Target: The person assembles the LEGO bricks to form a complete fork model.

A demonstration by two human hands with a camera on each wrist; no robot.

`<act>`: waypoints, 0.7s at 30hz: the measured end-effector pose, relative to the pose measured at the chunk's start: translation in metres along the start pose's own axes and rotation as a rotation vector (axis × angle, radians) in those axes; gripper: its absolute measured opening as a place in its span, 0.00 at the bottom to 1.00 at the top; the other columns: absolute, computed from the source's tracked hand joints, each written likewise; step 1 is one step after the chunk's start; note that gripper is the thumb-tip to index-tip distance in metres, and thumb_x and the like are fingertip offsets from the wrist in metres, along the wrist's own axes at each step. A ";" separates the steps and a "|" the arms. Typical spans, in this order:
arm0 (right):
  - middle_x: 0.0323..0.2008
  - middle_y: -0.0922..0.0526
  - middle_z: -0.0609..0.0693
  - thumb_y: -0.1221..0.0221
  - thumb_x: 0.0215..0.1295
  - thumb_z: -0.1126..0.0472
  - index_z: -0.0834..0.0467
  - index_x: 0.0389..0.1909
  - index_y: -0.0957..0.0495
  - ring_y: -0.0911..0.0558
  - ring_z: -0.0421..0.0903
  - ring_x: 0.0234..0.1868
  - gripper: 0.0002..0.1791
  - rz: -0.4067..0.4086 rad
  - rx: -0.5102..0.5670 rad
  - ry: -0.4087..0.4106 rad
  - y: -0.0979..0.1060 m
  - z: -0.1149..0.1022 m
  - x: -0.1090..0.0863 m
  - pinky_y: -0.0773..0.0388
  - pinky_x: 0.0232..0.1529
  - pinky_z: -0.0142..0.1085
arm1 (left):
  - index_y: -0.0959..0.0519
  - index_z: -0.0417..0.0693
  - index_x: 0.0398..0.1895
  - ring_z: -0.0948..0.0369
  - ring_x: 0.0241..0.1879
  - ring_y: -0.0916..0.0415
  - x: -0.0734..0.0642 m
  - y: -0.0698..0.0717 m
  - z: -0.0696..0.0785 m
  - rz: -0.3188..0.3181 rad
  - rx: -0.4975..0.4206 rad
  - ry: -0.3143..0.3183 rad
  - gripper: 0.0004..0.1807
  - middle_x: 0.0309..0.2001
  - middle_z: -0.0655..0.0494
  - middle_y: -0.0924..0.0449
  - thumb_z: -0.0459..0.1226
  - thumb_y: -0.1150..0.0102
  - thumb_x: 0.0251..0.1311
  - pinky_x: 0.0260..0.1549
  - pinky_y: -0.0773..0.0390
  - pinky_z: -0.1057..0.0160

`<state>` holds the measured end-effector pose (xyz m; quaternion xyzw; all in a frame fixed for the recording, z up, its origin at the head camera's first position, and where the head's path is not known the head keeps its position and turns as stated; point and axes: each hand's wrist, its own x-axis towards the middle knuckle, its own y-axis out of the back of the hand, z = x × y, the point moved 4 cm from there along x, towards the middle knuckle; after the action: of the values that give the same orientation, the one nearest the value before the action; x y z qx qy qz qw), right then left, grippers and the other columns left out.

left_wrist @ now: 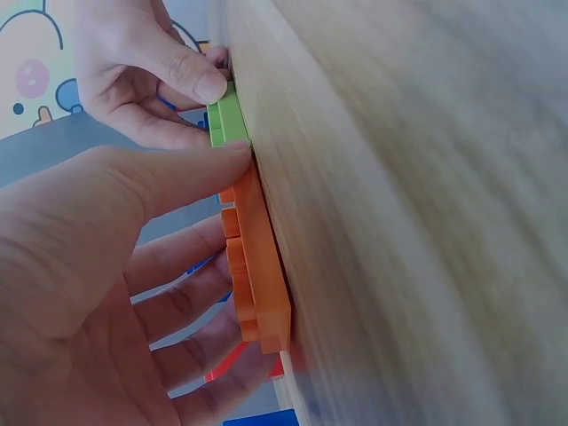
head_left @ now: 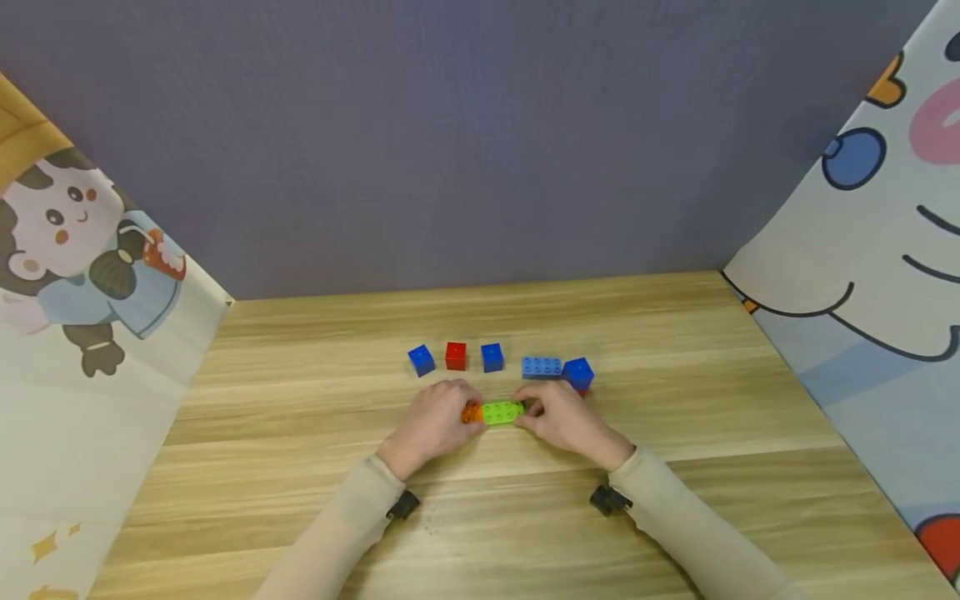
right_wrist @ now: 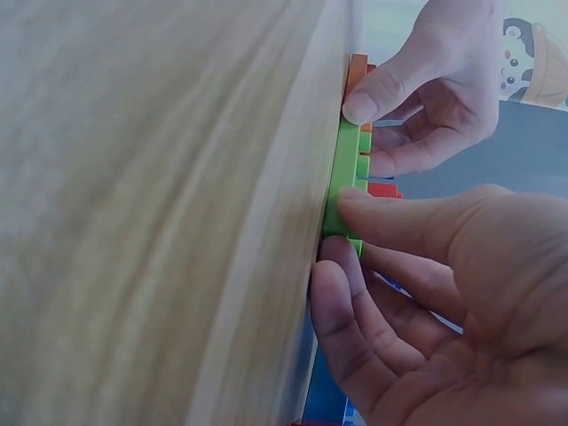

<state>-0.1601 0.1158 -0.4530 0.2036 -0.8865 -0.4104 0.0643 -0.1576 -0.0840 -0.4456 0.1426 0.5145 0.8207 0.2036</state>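
Sleeves [head_left: 326, 529] at bottom of frame; your left hand [head_left: 431, 421] pinches orange brick [head_left: 472, 413], right hand [head_left: 566, 417] pinches green brick [head_left: 498, 412]. Press evenly, ends square.

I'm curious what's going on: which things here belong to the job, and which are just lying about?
Belongs to the job:
orange brick, held by left fingers
green brick, held by right fingers

Apparently just lying about:
leftmost blue block
red block
middle blue block
lighter blue brick
rightmost blue block, red showing beneath
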 end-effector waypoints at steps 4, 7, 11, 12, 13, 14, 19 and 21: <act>0.47 0.09 0.53 0.26 0.64 0.65 0.58 0.52 0.11 0.13 0.39 0.36 0.16 0.001 -0.012 -0.003 0.001 -0.001 0.001 0.15 0.36 0.30 | 0.10 0.44 0.50 0.58 0.40 0.18 0.002 0.000 0.001 0.006 0.002 0.001 0.17 0.44 0.52 0.11 0.42 0.23 0.60 0.43 0.16 0.55; 0.47 0.09 0.53 0.26 0.65 0.65 0.59 0.53 0.12 0.13 0.38 0.36 0.16 -0.011 -0.016 0.000 0.001 -0.002 0.002 0.15 0.36 0.30 | 0.10 0.44 0.49 0.58 0.39 0.18 0.002 0.001 0.001 0.006 0.002 -0.002 0.17 0.43 0.52 0.11 0.42 0.23 0.60 0.42 0.16 0.55; 0.48 0.09 0.54 0.27 0.65 0.65 0.59 0.53 0.12 0.13 0.38 0.35 0.16 -0.022 -0.025 0.007 0.002 -0.004 0.001 0.16 0.35 0.29 | 0.10 0.44 0.50 0.58 0.40 0.18 0.002 0.001 0.001 0.004 0.008 -0.005 0.17 0.43 0.52 0.12 0.42 0.23 0.60 0.42 0.16 0.56; 0.48 0.09 0.54 0.27 0.65 0.65 0.59 0.53 0.12 0.13 0.38 0.35 0.16 -0.023 -0.027 0.007 0.002 -0.005 0.001 0.16 0.35 0.29 | 0.10 0.44 0.50 0.58 0.39 0.18 0.002 0.001 0.001 0.003 0.009 -0.006 0.17 0.43 0.52 0.12 0.42 0.23 0.60 0.42 0.16 0.56; 0.48 0.09 0.54 0.27 0.65 0.65 0.59 0.53 0.12 0.14 0.38 0.35 0.16 -0.025 -0.029 0.007 0.002 -0.006 0.001 0.17 0.35 0.29 | 0.10 0.44 0.50 0.58 0.39 0.19 0.002 0.001 0.001 0.002 0.009 -0.005 0.17 0.43 0.52 0.12 0.42 0.23 0.61 0.42 0.16 0.56; 0.48 0.09 0.54 0.27 0.65 0.65 0.59 0.53 0.12 0.14 0.38 0.35 0.16 -0.027 -0.033 0.008 0.002 -0.006 0.001 0.17 0.35 0.29 | 0.10 0.44 0.50 0.58 0.39 0.19 0.003 0.001 0.001 0.001 0.009 -0.004 0.17 0.43 0.53 0.12 0.42 0.23 0.61 0.42 0.16 0.56; 0.48 0.09 0.54 0.27 0.66 0.63 0.59 0.54 0.12 0.15 0.37 0.33 0.17 -0.053 -0.036 0.029 0.003 -0.009 0.004 0.17 0.33 0.29 | 0.10 0.44 0.49 0.59 0.39 0.19 0.003 -0.001 0.000 -0.009 -0.004 0.003 0.17 0.43 0.53 0.12 0.41 0.23 0.60 0.42 0.17 0.56; 0.49 0.09 0.54 0.27 0.66 0.61 0.60 0.55 0.13 0.16 0.36 0.33 0.17 -0.050 -0.041 0.046 0.005 -0.011 0.006 0.18 0.32 0.29 | 0.10 0.44 0.49 0.58 0.40 0.18 0.003 -0.001 -0.001 -0.013 -0.012 0.004 0.17 0.44 0.53 0.12 0.41 0.23 0.60 0.43 0.16 0.55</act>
<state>-0.1642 0.1086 -0.4427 0.2338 -0.8708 -0.4253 0.0783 -0.1607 -0.0826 -0.4467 0.1362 0.5108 0.8228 0.2088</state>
